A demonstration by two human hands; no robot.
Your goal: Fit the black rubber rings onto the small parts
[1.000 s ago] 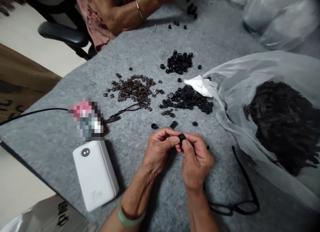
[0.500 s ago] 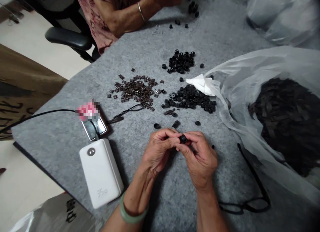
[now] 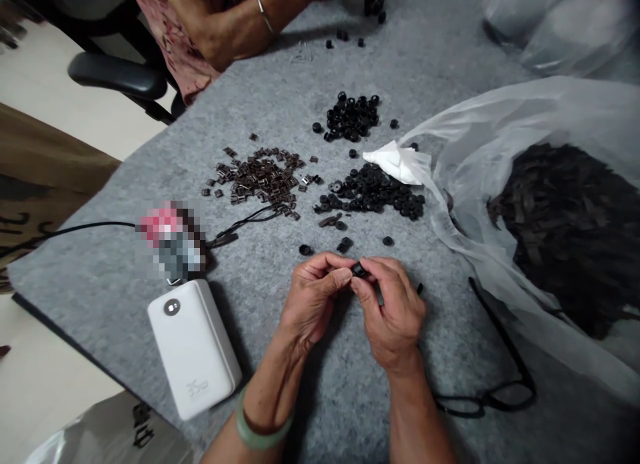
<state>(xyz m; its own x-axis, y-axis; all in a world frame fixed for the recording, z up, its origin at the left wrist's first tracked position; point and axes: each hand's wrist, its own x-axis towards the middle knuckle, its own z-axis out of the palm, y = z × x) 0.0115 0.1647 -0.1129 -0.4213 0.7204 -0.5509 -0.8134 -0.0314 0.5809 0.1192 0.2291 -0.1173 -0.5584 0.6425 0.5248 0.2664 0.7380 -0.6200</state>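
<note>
Nearest me, a green bangle [image 3: 260, 432] circles the seated person's left wrist, and a white power bank [image 3: 195, 351] lies on the grey counter [image 3: 270, 271] to its left. Black eyeglasses [image 3: 501, 331] rest on the right side, just beyond the right forearm. The left hand [image 3: 311, 303] and right hand [image 3: 394, 314] meet above the counter, each narrowed to a pinch, thumbs and forefingers holding one small black part [image 3: 359, 270] between them. A few loose black pieces [image 3: 345, 244] lie just past the fingertips. Farther on sit a heap of black discs [image 3: 377, 192] and, left of it, a heap of brown clips [image 3: 265, 176]. At right, a translucent bag [image 3: 500, 107] gapes around dark strips [image 3: 560, 244]; a crumpled white tissue [image 3: 395, 163] lies by its edge. Behind are black caps [image 3: 353, 119], then a co-worker's forearm [image 3: 240, 31] wearing a silvery bracelet [image 3: 264, 14].
</note>
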